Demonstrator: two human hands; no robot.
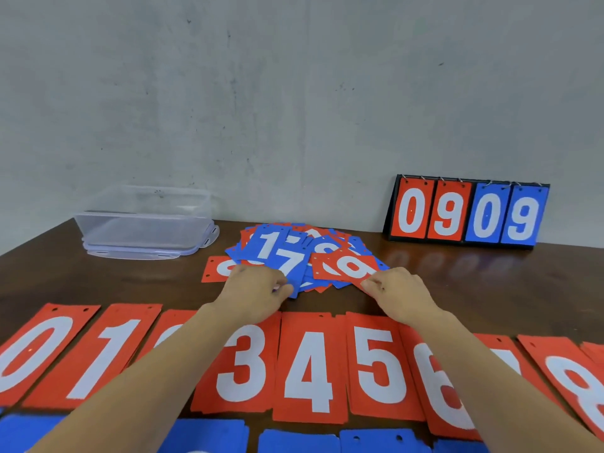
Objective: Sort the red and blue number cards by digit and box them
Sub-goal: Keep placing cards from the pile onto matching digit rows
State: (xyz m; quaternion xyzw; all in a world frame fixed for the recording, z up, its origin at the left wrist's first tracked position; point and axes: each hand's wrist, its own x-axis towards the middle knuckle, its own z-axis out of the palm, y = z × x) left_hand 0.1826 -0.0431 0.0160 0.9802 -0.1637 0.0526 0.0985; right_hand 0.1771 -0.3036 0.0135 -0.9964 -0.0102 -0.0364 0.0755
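While both arms are reaching over the sorted cards, the right hand (400, 294) is pinching the near corner of a red 9 card (351, 268) between thumb and fingertips. That card is lying on top of the mixed pile (294, 243) of red and blue cards in the middle of the dark wooden table (474, 282). The left hand (256, 291) is resting at the pile's near left side, its fingers curling onto the lower edge of a blue 7 card (287, 263); whether it is gripping that card or only touching it cannot be told. Nearer the person, a row of red cards (307, 371) is lying face up, reading 0, 1, one hidden under the left forearm, 3, 4, 5, 6, one covered by the right forearm, and 8. Blue cards (297, 441) are lying in a second row along the bottom edge, their digits out of view. A clear plastic box (143, 220) is sitting on its lid at the far left by the wall. A flip scoreboard (467, 212) is standing at the far right, showing 0 9 in red and 0 9 in blue
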